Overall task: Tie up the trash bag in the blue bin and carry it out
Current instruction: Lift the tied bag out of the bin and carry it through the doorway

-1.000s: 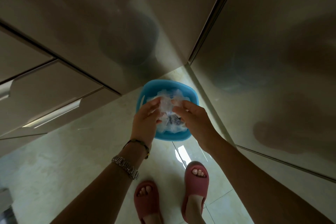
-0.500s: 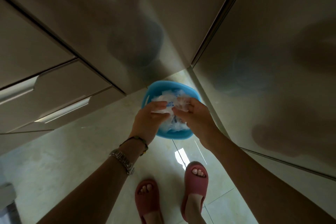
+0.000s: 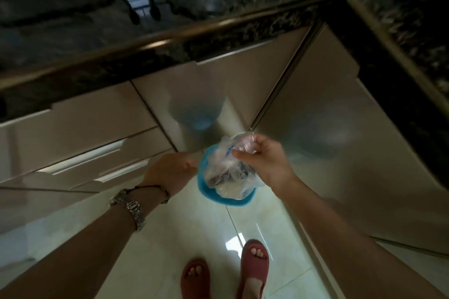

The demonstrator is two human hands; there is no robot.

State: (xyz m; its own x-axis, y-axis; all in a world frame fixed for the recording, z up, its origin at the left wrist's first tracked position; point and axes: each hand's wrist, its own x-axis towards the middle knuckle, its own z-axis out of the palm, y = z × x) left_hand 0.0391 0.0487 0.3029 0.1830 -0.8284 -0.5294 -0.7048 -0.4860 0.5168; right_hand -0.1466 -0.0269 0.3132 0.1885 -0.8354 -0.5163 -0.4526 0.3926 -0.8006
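Note:
A clear plastic trash bag (image 3: 226,172) with dark waste inside hangs over the small blue bin (image 3: 206,192), which stands on the tiled floor in the corner of the cabinets. My right hand (image 3: 261,160) is shut on the bunched top of the bag, above the bin. Just left of the bin's rim is my left hand (image 3: 170,172), with its fingers loosely curled and nothing in them; it does not touch the bag. A metal watch and a thin bracelet are on my left wrist.
Beige cabinet drawers (image 3: 80,128) run along the left and a cabinet door (image 3: 328,143) along the right, meeting behind the bin. A dark stone countertop (image 3: 170,41) overhangs them. My feet in red slippers (image 3: 254,264) stand on the pale tiles just behind the bin.
Both hands were gathering the bag's top inside the bin. Now my right hand alone has raised the bag out of the bin, my left hand has let go, and the view has tilted up to the countertop.

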